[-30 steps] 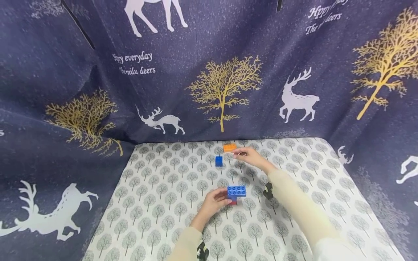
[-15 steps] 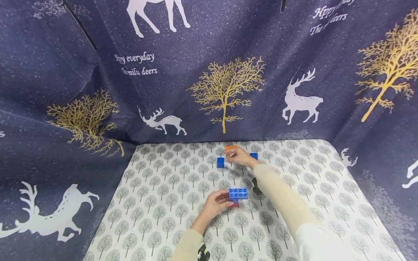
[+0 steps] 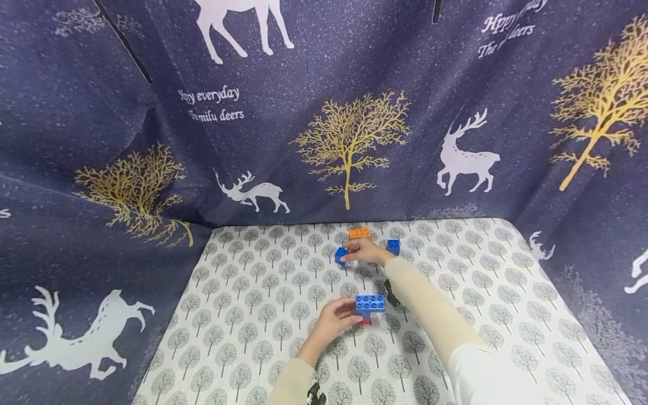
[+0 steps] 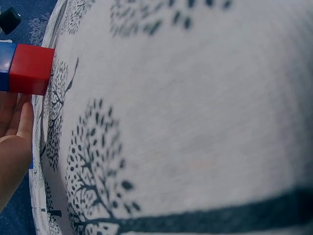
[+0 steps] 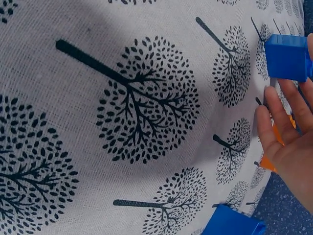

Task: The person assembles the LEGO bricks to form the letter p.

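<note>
pinching blue brick [image 3: 340, 256] in right hand [image 3: 365, 251], stack [image 3: 370, 304] in left hand [image 3: 333, 322]; might nudge orange brick [image 3: 359, 233], at right hand's twelve o'clock, by drifting forward.

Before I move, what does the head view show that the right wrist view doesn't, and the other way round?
Only the head view: the left grip holding a stack, blue above red, plus the white deer printed on the backdrop.

Only the right wrist view: no extra object, but the palm side of the right grip.

Both: the right grip holding a small blue brick, the orange brick, another blue brick and the tree-print cloth.
</note>
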Tool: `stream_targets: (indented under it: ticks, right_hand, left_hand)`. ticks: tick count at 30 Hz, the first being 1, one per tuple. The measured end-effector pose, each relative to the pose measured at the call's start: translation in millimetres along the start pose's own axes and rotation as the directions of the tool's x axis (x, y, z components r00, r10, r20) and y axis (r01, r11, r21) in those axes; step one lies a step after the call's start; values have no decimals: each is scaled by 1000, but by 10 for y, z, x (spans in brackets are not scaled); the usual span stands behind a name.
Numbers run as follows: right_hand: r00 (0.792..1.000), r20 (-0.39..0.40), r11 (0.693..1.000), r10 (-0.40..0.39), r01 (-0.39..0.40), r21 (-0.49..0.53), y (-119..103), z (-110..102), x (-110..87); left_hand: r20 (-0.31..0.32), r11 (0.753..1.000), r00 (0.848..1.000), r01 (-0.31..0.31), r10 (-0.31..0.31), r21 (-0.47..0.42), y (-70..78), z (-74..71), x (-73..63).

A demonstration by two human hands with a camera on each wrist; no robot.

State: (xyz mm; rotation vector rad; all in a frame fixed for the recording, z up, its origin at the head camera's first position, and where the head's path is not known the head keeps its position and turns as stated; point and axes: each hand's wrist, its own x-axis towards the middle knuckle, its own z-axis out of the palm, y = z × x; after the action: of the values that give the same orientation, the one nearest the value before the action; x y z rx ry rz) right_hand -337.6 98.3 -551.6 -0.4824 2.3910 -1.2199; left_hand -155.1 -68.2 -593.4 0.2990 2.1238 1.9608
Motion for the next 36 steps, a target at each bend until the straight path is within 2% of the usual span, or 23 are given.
stream_targets:
  ticks: [4,11,14,19,22,26,29,33,36]
  right_hand:
    - [1000,-7,1000,-8,8,-17,-9,10,5]
    - [1000,3,999,-14,14,-49,24,-62,-54]
    - [1000,0,997,-28,28,-72,13,-123,-111]
    - [997,-4,995,-81,80,-59,-42,-243,-212]
    - [996,-8,995,-93,93,-34,-38,-298,-263]
    - [995,-25,996,-94,94,-2,-22,-351,-342]
    - [994,-34,995,-102,102,11,-21,-385,-428]
    - [989,-39,989,-143,144,30,-45,-420,-581]
    - [984,-32,982,-177,179,55,-83,-430,-710]
  left_hand:
    - [-5,1000,1000,13,-13,-18,36,9,5]
    - [4,1000,1000,-1,1,-22,320,38,-93]
    - [13,1000,1000,-12,13,-23,359,46,-109]
    - [12,999,1000,-26,26,-44,332,32,-101]
    - [4,998,1000,-28,28,-53,224,27,-63]
    - [-2,999,1000,2,-2,-46,66,24,-12]
    - [-5,999,1000,24,-24,-38,6,24,3]
    - [-17,999,1000,19,-19,-42,9,21,7]
    - [-13,998,1000,2,-2,-56,95,17,-18]
